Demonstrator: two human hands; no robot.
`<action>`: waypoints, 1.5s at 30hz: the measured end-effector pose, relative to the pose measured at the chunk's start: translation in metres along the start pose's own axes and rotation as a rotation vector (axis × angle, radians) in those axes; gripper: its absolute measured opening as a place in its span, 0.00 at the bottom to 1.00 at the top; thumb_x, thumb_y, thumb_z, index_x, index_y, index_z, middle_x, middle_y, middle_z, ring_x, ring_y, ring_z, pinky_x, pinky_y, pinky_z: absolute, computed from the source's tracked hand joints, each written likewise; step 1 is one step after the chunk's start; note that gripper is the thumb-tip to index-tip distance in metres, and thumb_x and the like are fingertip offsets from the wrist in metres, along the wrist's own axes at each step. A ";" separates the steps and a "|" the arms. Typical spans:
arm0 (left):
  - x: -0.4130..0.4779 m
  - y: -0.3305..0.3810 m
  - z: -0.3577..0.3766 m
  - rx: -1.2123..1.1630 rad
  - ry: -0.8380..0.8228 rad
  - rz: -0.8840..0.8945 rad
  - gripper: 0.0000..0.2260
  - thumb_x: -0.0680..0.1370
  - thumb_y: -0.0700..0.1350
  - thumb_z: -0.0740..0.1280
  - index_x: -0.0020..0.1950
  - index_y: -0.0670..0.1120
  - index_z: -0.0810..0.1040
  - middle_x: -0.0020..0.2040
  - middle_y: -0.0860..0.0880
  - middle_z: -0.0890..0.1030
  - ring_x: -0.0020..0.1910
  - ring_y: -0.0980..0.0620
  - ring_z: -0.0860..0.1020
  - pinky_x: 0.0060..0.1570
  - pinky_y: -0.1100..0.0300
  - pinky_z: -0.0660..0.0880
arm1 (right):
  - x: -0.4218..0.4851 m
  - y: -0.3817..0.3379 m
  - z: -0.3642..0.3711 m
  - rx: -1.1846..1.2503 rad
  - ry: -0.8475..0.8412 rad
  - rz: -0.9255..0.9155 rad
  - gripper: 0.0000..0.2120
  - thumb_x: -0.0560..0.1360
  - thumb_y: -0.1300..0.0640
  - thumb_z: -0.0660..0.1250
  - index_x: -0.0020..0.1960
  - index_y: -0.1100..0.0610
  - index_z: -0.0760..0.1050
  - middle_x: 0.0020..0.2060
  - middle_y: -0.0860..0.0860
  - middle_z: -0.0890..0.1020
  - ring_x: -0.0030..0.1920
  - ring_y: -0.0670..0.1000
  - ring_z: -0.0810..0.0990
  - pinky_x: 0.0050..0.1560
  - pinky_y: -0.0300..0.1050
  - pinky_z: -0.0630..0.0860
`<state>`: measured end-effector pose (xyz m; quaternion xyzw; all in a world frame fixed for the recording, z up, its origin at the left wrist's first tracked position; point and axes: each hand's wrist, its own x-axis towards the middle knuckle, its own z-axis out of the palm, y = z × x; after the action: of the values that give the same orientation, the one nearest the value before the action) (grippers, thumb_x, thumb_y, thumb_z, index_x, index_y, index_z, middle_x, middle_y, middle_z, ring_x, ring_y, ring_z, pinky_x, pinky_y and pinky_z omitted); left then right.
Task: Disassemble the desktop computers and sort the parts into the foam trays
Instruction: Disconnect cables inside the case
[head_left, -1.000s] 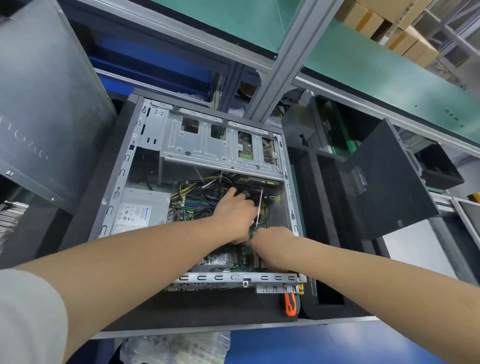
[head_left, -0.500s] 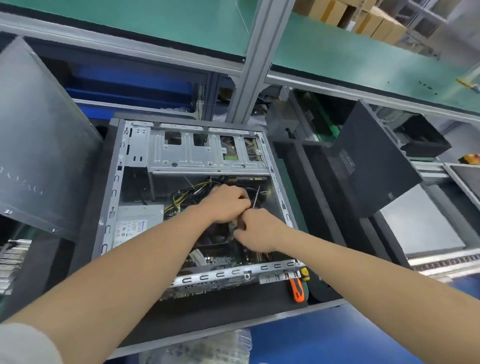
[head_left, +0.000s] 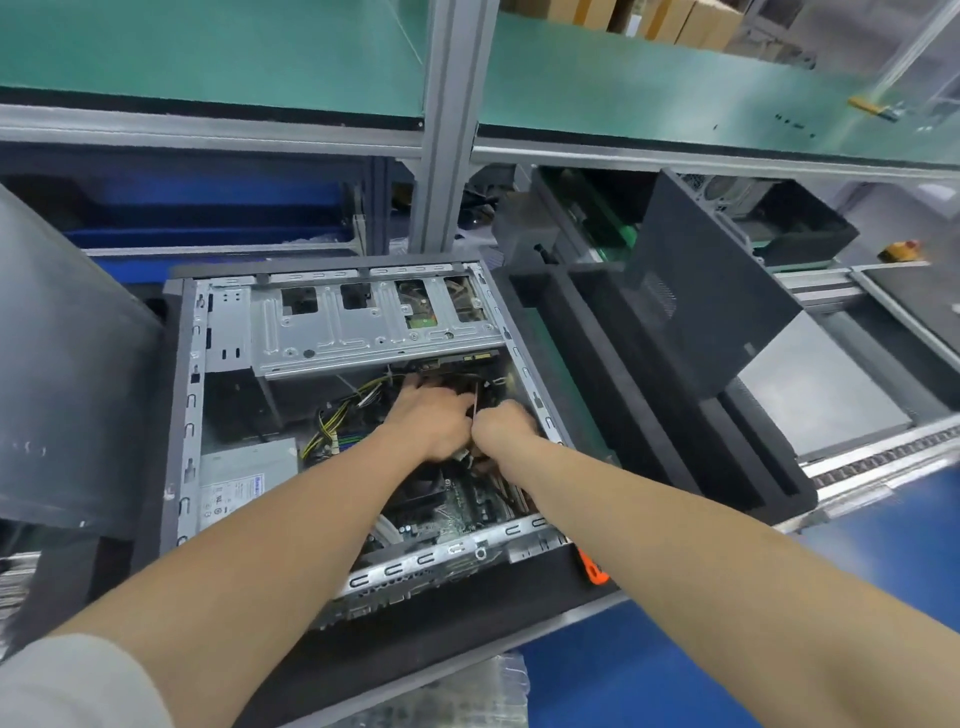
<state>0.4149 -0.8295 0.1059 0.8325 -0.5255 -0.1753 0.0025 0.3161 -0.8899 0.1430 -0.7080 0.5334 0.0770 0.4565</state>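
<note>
Looking down past a grey sleeve (head_left: 67, 686) at the near left corner and along two bare forearms into the open computer case (head_left: 184, 415), laid on its side on black foam. Just past the near rim, passing an orange-handled tool (head_left: 592, 569) at the case's right corner, partly hidden by the right forearm. Deeper in, crossing the green motherboard (head_left: 457, 512) on the case floor, with the grey power supply (head_left: 244, 478) to its left and yellow-and-black cables (head_left: 337, 415) fanning up beside it. Meeting the left hand (head_left: 431, 421) at the middle of the case, palm down, with fingers stretched fairly straight and laid over a dark part just below the drive cage. Finding the right hand (head_left: 501, 423) touching it on the right, with fingers curled into a tight fist and a thin dark rod (head_left: 474, 405) rising between the two hands; cannot tell whether the fist grips that rod. Farther back, spanning the case with a silver drive cage (head_left: 363, 332). To the right, flanking the case with a black foam tray (head_left: 649, 415) of long slots, with a black side panel (head_left: 717, 312) propped tilted at its far end. To the left, standing a grey panel (head_left: 67, 389) on edge. Farthest off, topping everything with a green shelf (head_left: 208, 52), an aluminium post (head_left: 447, 130) and cardboard boxes (head_left: 675, 21).
</note>
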 end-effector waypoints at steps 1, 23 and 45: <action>0.000 -0.001 0.001 0.031 -0.008 0.018 0.19 0.83 0.53 0.55 0.73 0.56 0.70 0.65 0.49 0.80 0.67 0.46 0.75 0.73 0.41 0.56 | 0.004 0.004 0.004 -0.063 0.046 -0.017 0.11 0.83 0.60 0.60 0.59 0.63 0.78 0.51 0.53 0.83 0.45 0.54 0.83 0.41 0.42 0.77; -0.009 0.001 0.006 -0.064 0.093 -0.053 0.15 0.79 0.54 0.56 0.63 0.52 0.72 0.59 0.46 0.82 0.64 0.43 0.75 0.68 0.46 0.59 | 0.014 -0.029 0.004 1.240 0.006 0.316 0.17 0.85 0.56 0.56 0.39 0.57 0.70 0.23 0.51 0.76 0.30 0.48 0.71 0.15 0.32 0.63; -0.011 -0.004 0.006 -0.084 0.137 -0.145 0.17 0.76 0.47 0.58 0.61 0.54 0.80 0.48 0.47 0.85 0.55 0.43 0.81 0.75 0.38 0.49 | 0.046 -0.027 0.008 1.618 -0.078 0.489 0.10 0.85 0.60 0.58 0.47 0.64 0.71 0.36 0.57 0.75 0.34 0.51 0.73 0.17 0.35 0.71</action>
<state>0.4125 -0.8173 0.1024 0.8776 -0.4546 -0.1395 0.0609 0.3612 -0.9154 0.1262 -0.0245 0.5462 -0.2074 0.8112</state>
